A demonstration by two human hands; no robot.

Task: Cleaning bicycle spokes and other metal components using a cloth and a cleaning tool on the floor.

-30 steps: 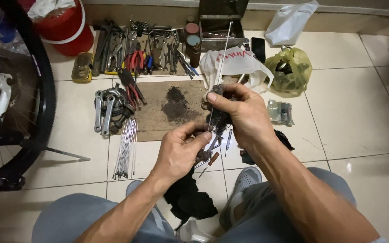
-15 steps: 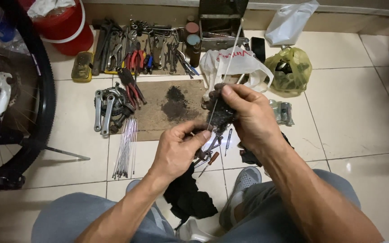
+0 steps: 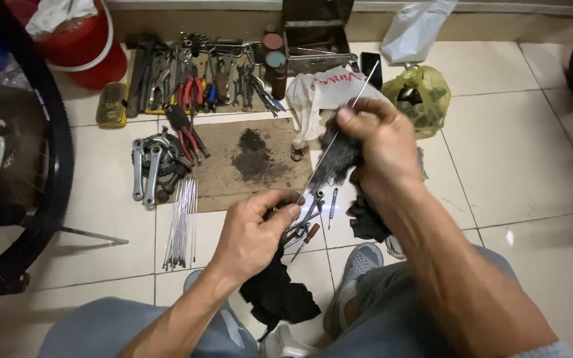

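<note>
My left hand [image 3: 254, 232] pinches the near end of a thin metal spoke [image 3: 359, 88] that slants up and away to the right. Around the spoke's middle, my right hand [image 3: 377, 141] is closed on a dark rag [image 3: 335, 161]. Both hands hover over the tiled floor, just in front of a brown mat [image 3: 247, 166] with a black grease stain. A black cloth [image 3: 276, 292] lies between my knees below the left hand.
A bundle of spokes [image 3: 182, 222] lies left of the mat beside crank arms [image 3: 150, 166]. Rows of pliers and wrenches [image 3: 200, 83], a red bucket [image 3: 87, 50], plastic bags [image 3: 419, 96] and a toolbox [image 3: 316, 33] line the back. A bicycle wheel [image 3: 54, 159] stands at left.
My right hand has slid the rag up along the spoke, away from my left hand, which stays at the near end.
</note>
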